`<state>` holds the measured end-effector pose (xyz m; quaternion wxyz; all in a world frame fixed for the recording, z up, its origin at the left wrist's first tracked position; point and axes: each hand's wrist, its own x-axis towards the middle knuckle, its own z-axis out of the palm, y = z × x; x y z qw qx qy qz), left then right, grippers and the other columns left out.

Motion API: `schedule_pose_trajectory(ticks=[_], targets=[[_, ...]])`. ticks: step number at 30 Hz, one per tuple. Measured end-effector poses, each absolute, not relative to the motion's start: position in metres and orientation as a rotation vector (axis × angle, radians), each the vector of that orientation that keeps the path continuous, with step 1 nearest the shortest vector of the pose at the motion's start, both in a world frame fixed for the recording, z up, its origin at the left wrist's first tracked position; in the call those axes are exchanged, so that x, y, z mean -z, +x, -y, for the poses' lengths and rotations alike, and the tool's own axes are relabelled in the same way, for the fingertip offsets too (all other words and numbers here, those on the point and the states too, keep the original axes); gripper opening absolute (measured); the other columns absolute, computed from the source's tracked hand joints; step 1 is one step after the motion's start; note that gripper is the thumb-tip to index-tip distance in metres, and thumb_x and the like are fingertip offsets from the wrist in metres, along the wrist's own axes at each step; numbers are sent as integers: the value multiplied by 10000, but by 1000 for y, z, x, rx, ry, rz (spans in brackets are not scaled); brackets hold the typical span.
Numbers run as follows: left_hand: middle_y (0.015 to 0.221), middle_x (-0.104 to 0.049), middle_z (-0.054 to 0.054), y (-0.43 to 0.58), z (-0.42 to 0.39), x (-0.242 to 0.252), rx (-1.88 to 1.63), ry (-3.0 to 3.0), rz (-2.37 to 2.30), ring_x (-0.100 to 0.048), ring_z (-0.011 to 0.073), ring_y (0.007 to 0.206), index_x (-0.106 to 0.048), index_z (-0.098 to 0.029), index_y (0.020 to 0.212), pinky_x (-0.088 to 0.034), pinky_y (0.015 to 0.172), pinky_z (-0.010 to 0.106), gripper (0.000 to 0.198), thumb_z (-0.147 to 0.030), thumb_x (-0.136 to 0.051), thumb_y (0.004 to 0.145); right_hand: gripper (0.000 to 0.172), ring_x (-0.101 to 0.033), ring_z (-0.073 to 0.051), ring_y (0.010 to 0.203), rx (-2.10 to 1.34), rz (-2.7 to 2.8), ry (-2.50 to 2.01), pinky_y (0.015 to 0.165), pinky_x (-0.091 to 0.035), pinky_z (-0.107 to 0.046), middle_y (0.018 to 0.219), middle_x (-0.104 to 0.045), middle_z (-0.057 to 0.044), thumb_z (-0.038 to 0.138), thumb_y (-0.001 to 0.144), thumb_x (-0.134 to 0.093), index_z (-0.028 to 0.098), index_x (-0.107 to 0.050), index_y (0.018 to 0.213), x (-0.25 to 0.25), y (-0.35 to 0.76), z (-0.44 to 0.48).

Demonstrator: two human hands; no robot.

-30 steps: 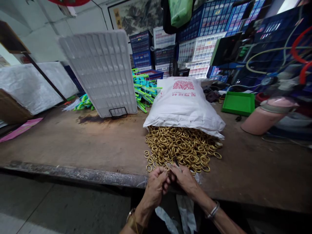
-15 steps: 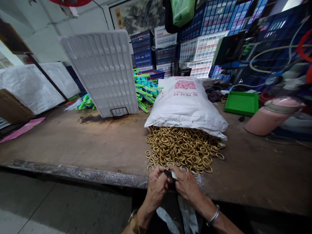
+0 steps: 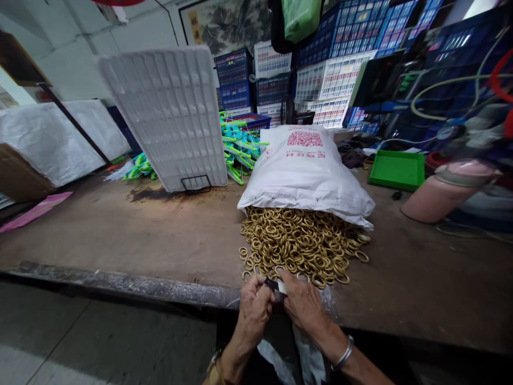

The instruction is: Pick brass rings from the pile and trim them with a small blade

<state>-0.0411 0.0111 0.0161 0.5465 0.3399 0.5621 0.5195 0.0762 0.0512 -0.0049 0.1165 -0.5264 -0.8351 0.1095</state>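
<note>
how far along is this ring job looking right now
Done: the white sack lies open on the table, and brass rings have spilled out in a heap. In hand: the left hand and right hand pinch a small dark piece between them at the table edge, beside the heap. Left: the heap lies loose; no finished batch shows.

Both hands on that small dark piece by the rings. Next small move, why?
Probably the right hand reaches forward for one ring. Both it and the left hand pinch the small dark piece at the table edge, and the ring pile lies just beyond them.
</note>
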Motion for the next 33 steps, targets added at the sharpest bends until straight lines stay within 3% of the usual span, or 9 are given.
schedule_pose_trajectory(ticks=[11,17,23,28,31,33], targets=[[496,-455,-62,-43,3,-30,-1178,810,-1302,-310,21,356,-445,-163,717,-217,351,144,296,-447,-526,732,188,-559,-156,575,-220,2351,-1743,512,-228,-253,644,-613,-45,47,700,-389,166,-498,798,-11,91,-77],[496,-440,-70,-42,-2,-26,-1217,739,-1292,-287,20,343,-441,-170,709,-197,334,148,341,-493,-549,696,276,-560,-144,622,-331,2403,-1475,546,-266,-235,682,-617,-29,11,642,-352,181,-492,809,-13,90,-66],[483,-438,-67,-42,-1,-27,-1218,754,-1296,-302,20,349,-443,-167,669,-213,347,151,355,-496,-577,670,407,-569,-162,640,-464,2484,-1420,537,-259,-242,723,-637,-45,10,611,-367,168,-492,965,-6,82,-54],[491,-447,-73,-42,3,-26,-1245,728,-1182,-298,14,345,-453,-166,743,-196,343,142,305,-446,-572,711,303,-528,-136,572,-451,2399,-1565,523,-253,-233,627,-594,-23,11,625,-367,176,-523,825,-7,92,-66],[528,-457,-72,-42,2,-24,-1268,633,-1058,-298,10,350,-439,-177,769,-190,341,134,276,-424,-557,738,159,-490,-128,546,-638,2181,-1548,527,-295,-228,577,-545,-2,127,726,-363,187,-510,723,-6,91,-69],[549,-466,-68,-41,0,-23,-1283,554,-979,-304,10,356,-426,-181,771,-192,341,132,274,-417,-561,738,228,-479,-124,550,-885,1981,-1455,539,-339,-229,574,-531,5,299,797,-339,194,-496,670,-4,87,-67]])
